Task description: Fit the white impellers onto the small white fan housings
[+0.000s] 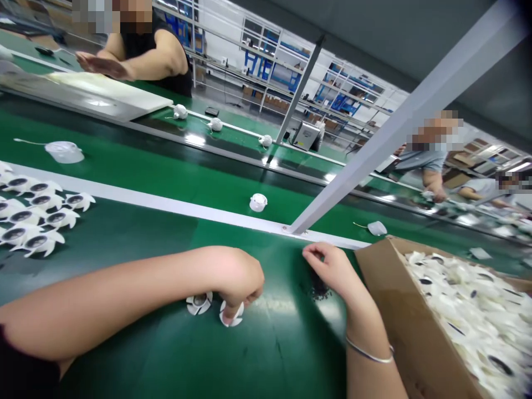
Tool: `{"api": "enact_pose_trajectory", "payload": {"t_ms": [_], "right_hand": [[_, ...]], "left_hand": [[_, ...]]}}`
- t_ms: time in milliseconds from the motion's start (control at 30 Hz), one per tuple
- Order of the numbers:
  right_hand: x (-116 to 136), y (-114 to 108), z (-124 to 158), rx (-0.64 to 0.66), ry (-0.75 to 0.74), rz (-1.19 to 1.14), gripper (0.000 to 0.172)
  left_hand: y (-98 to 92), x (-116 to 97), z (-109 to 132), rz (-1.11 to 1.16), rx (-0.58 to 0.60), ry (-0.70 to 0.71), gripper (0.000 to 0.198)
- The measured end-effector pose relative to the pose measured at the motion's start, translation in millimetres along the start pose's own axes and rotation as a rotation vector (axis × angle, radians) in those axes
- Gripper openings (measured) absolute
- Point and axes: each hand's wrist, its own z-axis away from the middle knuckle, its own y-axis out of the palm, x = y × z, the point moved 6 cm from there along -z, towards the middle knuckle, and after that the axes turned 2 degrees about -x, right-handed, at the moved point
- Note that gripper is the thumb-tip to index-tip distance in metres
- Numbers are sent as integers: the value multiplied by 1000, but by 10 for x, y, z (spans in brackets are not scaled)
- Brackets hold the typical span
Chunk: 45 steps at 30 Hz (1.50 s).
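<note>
My left hand (243,274) reaches down with curled fingers, and a fingertip rests on the middle of a small white bladed fan wheel (236,320) on the green table. Just left of it, partly behind my wrist, lies a second white fan wheel (199,303) with a dark centre. My right hand (330,266) is raised a little, thumb and fingertips brought together in a pinch. Whatever is between them is too small to make out. Below that hand is a small pile of tiny black parts (322,293), partly hidden by it.
Several white fan wheels (37,241) lie in rows at the left. A cardboard box (386,299) full of white fan wheels stands at the right. Beyond a white rail, a green conveyor belt (178,177) carries white housings (258,202). A slanted post (353,172) rises ahead. Other people work across the line.
</note>
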Motion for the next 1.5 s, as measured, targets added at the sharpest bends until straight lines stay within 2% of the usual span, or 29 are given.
{"api": "enact_pose_trajectory", "payload": {"t_ms": [133,233,400,467,533,633,733,833,933,1100,1233,1367,1500], "right_hand": [[-71,-39,171,208,48,18,20],[-6,34,230,264,70,85,21],[162,152,244,114,-60,445,24],[173,207,259,61,-61,574,24],[167,241,269,33,-40,628,23],[159,230,261,36,7,612,19],[212,209,236,106,14,363,14],[360,212,223,145,-50,32,10],[476,266,229,158,-108,-103,11],[516,391,241,169,-172,-19,12],[536,410,242,93,-207,108,12],[560,424,266,94,-213,112,10],[604,396,314,62,-286,164,12]], "left_hand": [[-39,-98,34,19,-46,206,32],[-117,-142,-18,-24,-185,360,24],[-237,-49,-180,-128,-519,493,10],[-218,3,-216,-163,-571,525,10],[-194,52,-236,-103,-558,553,10],[-219,158,-266,58,-565,512,28],[-243,278,-332,171,-562,418,41],[-229,365,-403,266,-522,349,43],[-226,407,-435,328,-513,312,46],[-256,423,-433,369,-494,289,48],[-278,419,-421,360,-483,296,45],[-273,436,-433,382,-482,286,45],[-261,447,-454,408,-472,284,45]]}}
